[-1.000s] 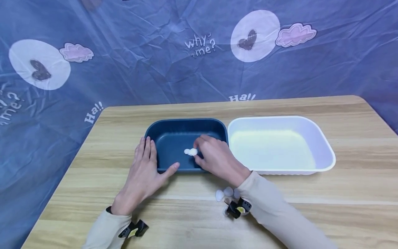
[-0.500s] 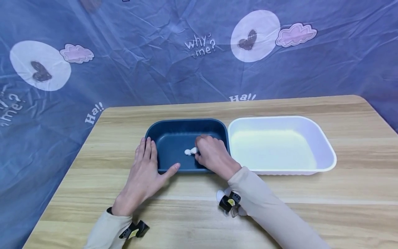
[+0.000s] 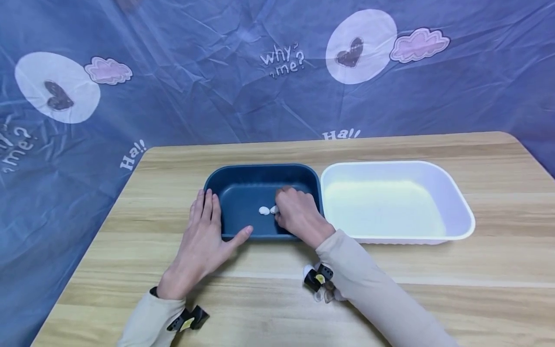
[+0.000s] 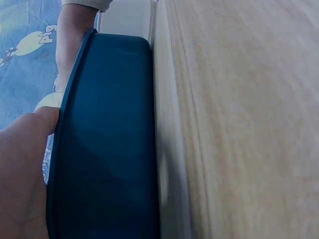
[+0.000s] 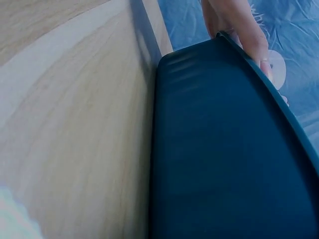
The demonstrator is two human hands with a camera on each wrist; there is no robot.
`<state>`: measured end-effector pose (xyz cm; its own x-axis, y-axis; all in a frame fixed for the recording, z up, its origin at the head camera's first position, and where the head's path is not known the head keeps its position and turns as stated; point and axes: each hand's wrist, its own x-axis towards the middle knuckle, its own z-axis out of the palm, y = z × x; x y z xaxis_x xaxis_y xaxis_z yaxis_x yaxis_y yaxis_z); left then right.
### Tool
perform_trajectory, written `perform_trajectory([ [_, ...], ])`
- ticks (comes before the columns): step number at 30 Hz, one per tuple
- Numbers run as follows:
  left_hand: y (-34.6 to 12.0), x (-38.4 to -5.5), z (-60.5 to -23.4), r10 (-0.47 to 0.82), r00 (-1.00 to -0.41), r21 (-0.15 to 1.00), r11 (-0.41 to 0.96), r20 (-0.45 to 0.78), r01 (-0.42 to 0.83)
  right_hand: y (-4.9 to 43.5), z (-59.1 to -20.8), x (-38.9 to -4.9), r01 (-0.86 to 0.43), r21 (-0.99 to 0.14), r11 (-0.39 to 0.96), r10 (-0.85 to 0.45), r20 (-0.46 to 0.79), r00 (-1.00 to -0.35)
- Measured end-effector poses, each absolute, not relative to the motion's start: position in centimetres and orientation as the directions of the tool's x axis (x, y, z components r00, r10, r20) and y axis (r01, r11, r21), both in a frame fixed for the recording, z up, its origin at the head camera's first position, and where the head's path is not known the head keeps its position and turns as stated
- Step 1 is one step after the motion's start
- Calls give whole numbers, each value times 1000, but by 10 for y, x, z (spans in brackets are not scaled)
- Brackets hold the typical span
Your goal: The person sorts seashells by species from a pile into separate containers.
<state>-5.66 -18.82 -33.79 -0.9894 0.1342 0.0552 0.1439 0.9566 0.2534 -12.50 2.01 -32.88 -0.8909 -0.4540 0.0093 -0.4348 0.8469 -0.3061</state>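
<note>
Backdrop [image 3: 191, 111]: blue cloth, creased, upright behind the table [image 3: 243, 308]; printed with white ovals [image 3: 370, 31], two bearing dark hearts [image 3: 350, 52]; pink clouds [image 3: 419, 45]; white lettering [image 3: 341, 135] ("why me?" and "Ha!!" both legible); the table: pale wood grain, far corners rounded.

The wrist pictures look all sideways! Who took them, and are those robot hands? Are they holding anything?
No robot: just a person's bare left hand and right hand. The wide picture comes from a camera on the person's head; the sideways ones come from wrist cameras. On the wooden table are a blue tray, a white tray beside it, and some small roundish pieces, partly hidden by the right sleeve. The left hand touches the blue tray's edge. The right hand, inside the blue tray, seems to pinch a small white piece, though the fingers partly hide it. Another white piece lies next to it.
</note>
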Motion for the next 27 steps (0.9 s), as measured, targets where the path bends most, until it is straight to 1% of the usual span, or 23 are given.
perform_trajectory([
  [14, -191, -59, -334, 144, -985, 240, 957, 90, 162, 14, -326, -129, -430, -272, 861, -451, -19, -892],
  [21, -190, -60, -334, 143, -986, 237, 958, 85, 159, 14, -328, -130, -434, -256, 864, -458, -38, -888],
  [27, -189, -60, -338, 149, -986, 239, 957, 72, 162, 15, -332, -128, -437, -267, 859, -463, -39, -885],
])
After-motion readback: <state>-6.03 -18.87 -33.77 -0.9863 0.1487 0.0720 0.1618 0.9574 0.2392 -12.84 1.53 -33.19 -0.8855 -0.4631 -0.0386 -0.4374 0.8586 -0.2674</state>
